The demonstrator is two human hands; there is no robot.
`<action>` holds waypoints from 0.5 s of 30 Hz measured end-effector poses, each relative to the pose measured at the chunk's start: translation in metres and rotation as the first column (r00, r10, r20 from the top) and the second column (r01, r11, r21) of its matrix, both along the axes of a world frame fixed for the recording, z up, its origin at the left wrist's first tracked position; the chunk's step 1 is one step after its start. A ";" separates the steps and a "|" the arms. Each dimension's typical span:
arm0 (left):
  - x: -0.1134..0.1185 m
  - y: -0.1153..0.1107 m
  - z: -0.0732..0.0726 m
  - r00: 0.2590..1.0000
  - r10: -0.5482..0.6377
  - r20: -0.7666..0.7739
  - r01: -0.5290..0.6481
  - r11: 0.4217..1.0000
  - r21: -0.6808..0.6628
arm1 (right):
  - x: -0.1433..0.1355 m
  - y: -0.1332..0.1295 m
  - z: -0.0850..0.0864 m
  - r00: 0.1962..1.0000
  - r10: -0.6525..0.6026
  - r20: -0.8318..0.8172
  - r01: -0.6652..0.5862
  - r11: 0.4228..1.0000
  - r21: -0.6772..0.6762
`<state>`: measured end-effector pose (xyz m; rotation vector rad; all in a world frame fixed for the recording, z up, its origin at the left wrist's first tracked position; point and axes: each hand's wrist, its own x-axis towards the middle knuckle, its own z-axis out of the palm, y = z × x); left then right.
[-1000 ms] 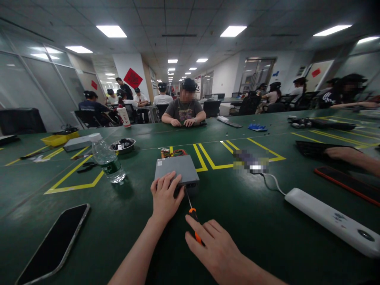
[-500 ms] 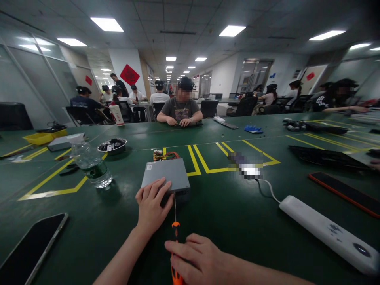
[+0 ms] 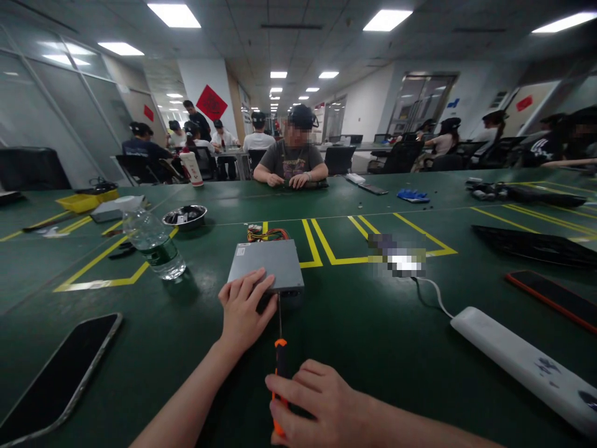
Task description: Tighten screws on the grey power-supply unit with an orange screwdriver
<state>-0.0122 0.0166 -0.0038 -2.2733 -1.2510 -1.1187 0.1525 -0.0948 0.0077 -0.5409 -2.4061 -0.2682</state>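
A grey metal power supply unit [image 3: 284, 258] lies on the green table, a bundle of coloured cables [image 3: 269, 234] behind it. Fingers spread over its near left top, my left hand [image 3: 243, 311] holds it, with the thumb by its front edge. My right hand [image 3: 319, 401] is closed around the orange and black handle of a screwdriver [image 3: 280, 354]. The thin shaft points away from me and meets the unit's near face beside my left thumb. Whether its tip sits in a screw is too small to tell.
A water bottle [image 3: 156, 246] and a metal bowl [image 3: 185, 217] stand left; a phone [image 3: 60, 379] lies nearer. To the right are a white power strip [image 3: 522, 361] with a cable and an orange-edged phone [image 3: 555, 298]. A person [image 3: 293, 152] sits opposite.
My view has shifted slightly, so everything appears a little further right. The screwdriver handle shows more of its black part. Both hands keep their places on the unit and the handle.
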 end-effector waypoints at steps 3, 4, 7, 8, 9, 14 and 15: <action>0.000 0.000 0.000 1.000 -0.001 0.001 0.001 1.000 -0.005 | -0.001 -0.002 0.000 1.000 -0.019 -0.022 0.018 1.000 -0.020; -0.001 0.000 -0.001 1.000 -0.002 0.003 0.002 1.000 -0.004 | -0.001 -0.002 0.001 1.000 -0.029 0.010 0.029 0.999 -0.031; -0.001 0.001 -0.001 1.000 -0.004 0.008 0.004 1.000 -0.002 | 0.000 -0.002 0.005 0.989 -0.055 0.141 0.059 0.998 -0.027; -0.001 0.001 -0.001 1.000 -0.005 0.008 0.005 1.000 -0.003 | 0.001 -0.002 0.005 0.988 -0.050 0.149 0.052 0.999 -0.010; -0.001 0.001 0.000 1.000 -0.006 0.008 0.006 1.000 -0.005 | 0.002 -0.001 0.005 0.990 -0.042 0.132 0.042 0.999 0.006; 0.000 0.001 0.000 1.000 -0.010 0.008 0.010 1.000 -0.005 | 0.006 0.001 -0.001 1.000 -0.011 -0.012 0.011 1.000 0.002; 0.000 0.001 0.000 1.000 -0.009 0.009 0.009 1.000 -0.001 | 0.007 0.001 -0.002 1.000 -0.014 -0.015 0.014 1.000 -0.014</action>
